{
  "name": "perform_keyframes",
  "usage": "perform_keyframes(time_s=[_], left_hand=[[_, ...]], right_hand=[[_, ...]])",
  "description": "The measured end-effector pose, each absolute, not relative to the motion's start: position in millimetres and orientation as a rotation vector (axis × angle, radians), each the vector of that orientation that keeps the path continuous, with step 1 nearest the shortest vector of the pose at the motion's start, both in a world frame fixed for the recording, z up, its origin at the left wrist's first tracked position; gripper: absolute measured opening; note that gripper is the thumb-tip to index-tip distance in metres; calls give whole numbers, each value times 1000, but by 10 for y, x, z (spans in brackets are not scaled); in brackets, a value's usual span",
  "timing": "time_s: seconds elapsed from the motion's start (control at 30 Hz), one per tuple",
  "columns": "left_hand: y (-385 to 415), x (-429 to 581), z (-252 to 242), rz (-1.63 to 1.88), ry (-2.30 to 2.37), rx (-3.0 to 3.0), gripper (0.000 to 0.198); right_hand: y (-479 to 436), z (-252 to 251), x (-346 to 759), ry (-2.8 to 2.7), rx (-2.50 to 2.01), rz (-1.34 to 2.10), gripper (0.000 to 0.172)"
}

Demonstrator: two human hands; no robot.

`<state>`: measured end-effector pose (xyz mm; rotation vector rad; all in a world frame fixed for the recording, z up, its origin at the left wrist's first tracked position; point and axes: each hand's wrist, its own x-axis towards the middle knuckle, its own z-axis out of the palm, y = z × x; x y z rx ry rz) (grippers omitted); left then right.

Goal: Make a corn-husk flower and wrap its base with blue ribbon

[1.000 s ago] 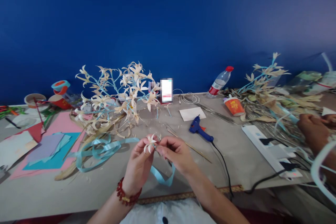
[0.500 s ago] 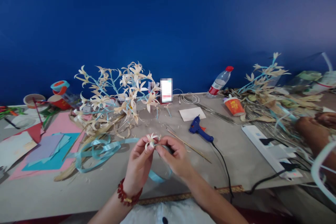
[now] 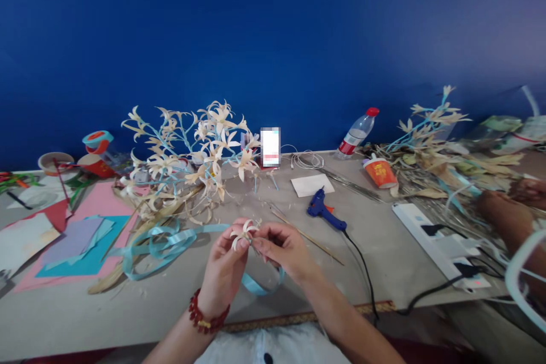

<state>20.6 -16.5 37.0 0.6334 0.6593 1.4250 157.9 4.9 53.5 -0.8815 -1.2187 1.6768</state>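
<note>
Pinches a flower [image 3: 244, 232] at its base with left fingers [image 3: 239, 248] and right fingers [image 3: 265, 247]. Looks small, cream-white, slender-petalled, splayed like a star.

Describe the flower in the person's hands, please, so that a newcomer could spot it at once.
Start at the blue wall and come down to the grey table before it. Near its front, the left hand and right hand meet at a small, pale flower. Unlike the similar flowers clustered behind it, this one is held by hand.
</note>
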Motion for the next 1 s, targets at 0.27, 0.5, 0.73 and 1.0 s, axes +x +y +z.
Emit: perform_keyframes(time_s=[0.27, 0.5, 0.73, 1.0], left_hand=[[-175, 231, 396, 1425, 689, 541, 15], [-208, 250, 415, 1452, 708, 538, 12], [-187, 228, 376, 1455, 713, 548, 21], [-173, 226, 363, 1451, 710, 525, 15]], right_hand=[[11, 541, 1542, -1261, -906, 1548, 32], [-45, 514, 1544, -1520, -1016, 1017, 12], [89, 534, 1608, -1236, -886, 1771, 36], [80, 487, 1540, -1149, -851, 1730, 40]])
